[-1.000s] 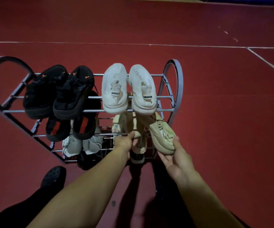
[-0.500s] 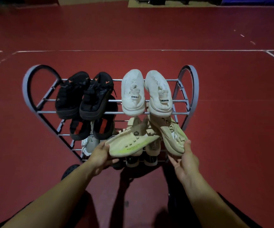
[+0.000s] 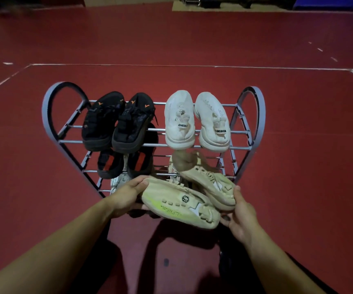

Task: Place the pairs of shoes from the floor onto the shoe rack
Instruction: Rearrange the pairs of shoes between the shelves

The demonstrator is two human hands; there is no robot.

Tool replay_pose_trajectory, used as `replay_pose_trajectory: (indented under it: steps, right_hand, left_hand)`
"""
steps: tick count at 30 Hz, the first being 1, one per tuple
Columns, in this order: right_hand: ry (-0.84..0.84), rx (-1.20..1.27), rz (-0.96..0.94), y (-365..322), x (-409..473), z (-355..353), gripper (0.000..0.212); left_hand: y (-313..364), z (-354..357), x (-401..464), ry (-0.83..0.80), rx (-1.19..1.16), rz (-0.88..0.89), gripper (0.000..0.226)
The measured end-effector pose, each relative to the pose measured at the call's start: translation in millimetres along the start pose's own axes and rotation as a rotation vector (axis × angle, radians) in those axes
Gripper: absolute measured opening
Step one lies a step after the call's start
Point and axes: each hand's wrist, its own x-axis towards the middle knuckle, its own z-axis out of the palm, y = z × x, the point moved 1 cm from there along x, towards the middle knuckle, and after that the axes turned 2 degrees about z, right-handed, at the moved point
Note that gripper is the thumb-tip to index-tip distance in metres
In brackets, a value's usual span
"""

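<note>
Clearly both hands gripped cream knit sneakers just near the grey metal shoe rack (image 3: 254, 115): left hand (image 3: 126, 196) held one (image 3: 179, 203) sole-side up, right hand (image 3: 240, 215) the other (image 3: 210, 184). Crossed so, either could snag the rack's rails and slip.

Two bare forearms reach in from the bottom of the frame, no sleeves, watches or rings visible. The left hand (image 3: 128, 196) and right hand (image 3: 242, 219) are ungloved. Dark trousers (image 3: 99, 270) show below, in shadow.
</note>
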Motion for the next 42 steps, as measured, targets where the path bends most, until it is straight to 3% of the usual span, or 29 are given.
replay_pose_trajectory:
  steps: [4,7,10,12,17,19,21,23,25,30,35,42]
  right_hand:
    - [0.04,-0.055,0.054,11,4,-2,0.05]
    - [0.049,-0.043,0.074,13,4,-1,0.051]
    - [0.046,-0.022,0.083,18,4,1,0.051]
    - [0.055,0.003,0.086,23,4,3,0.051]
    - [0.112,0.058,0.086,26,2,9,0.048]
    - [0.122,0.076,0.089,27,3,11,0.049]
    - [0.122,0.09,0.095,27,3,13,0.05]
    - [0.097,0.115,0.103,30,5,16,0.052]
    - [0.069,0.168,0.109,33,3,21,0.051]
    - [0.02,0.369,0.078,21,4,37,0.033]
    - [-0.055,0.514,0.048,6,15,56,0.028]
    - [0.003,0.381,-0.097,-10,53,67,0.016]
  left_hand:
    - [-2,18,9,0.182,0.028,0.09,0.027]
    - [-12,33,24,0.371,-0.165,0.11,0.029]
    - [-20,59,29,0.337,-0.482,0.107,0.028]
    - [-27,79,23,0.328,-0.552,0.092,0.03]
    - [-56,118,6,0.19,-0.53,-0.057,0.087]
    - [-67,131,1,0.188,-0.521,-0.037,0.105]
    - [-74,143,-2,0.283,-0.41,0.028,0.09]
    - [-74,147,-2,0.423,-0.294,0.065,0.046]
    - [-70,144,0,0.485,-0.26,0.113,0.025]
    - [-47,126,11,0.482,-0.282,0.168,0.049]
    - [-11,114,36,0.505,-0.224,0.204,0.043]
    - [24,100,80,0.632,-0.035,0.208,0.019]
